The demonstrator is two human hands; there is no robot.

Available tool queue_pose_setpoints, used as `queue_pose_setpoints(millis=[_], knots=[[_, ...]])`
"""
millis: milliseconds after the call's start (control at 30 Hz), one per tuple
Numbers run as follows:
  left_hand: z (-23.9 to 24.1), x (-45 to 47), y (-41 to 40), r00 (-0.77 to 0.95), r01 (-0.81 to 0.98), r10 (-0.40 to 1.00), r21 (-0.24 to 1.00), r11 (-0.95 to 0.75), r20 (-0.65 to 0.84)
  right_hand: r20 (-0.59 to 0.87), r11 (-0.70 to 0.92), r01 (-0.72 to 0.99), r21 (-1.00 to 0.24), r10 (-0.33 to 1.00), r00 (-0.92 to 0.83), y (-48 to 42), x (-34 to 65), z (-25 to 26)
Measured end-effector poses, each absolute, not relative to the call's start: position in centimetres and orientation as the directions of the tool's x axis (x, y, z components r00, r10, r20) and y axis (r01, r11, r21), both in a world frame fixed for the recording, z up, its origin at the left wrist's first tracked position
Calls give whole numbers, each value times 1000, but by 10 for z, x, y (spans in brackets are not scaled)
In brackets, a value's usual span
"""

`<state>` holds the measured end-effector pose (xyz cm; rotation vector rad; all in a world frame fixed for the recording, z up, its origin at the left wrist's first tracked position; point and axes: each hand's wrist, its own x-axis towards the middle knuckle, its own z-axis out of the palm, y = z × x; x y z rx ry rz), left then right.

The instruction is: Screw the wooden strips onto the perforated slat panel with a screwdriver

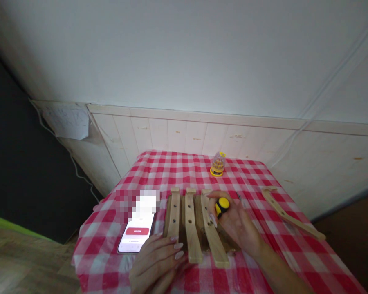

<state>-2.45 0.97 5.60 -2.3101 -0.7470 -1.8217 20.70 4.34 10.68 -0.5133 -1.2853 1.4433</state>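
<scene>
Three pale wooden slats with raised far ends lie side by side across a brown board, and dark screws show in them. My right hand is closed around a yellow-and-black screwdriver over the right slat; its tip is hidden by the hand. My left hand is closed over the near end of the left slat, fingers together across the wood. The thumb of this hand cannot be made out clearly.
A phone with a lit screen lies left of the board. A clear, yellow-based case of bits stands near the wall. To the right lies a loose curved wooden slat. A red-and-white checked cloth covers the table.
</scene>
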Motion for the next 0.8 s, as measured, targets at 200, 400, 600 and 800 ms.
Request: queue_pose_setpoints(millis=[200,400,600,800], knots=[[51,-25,9,148,429,334,244,-870,931,359,250,-345,-905,882,-304,42,213,101],[52,-24,9,140,432,327,240,-870,935,400,360,-190,-913,880,-255,39,221,97],[55,-20,9,117,450,321,238,-861,940,412,355,-216,-910,842,-349,36,218,109],[50,-25,10,162,396,322,238,-887,933,406,335,-248,-909,844,-350,36,217,104]])
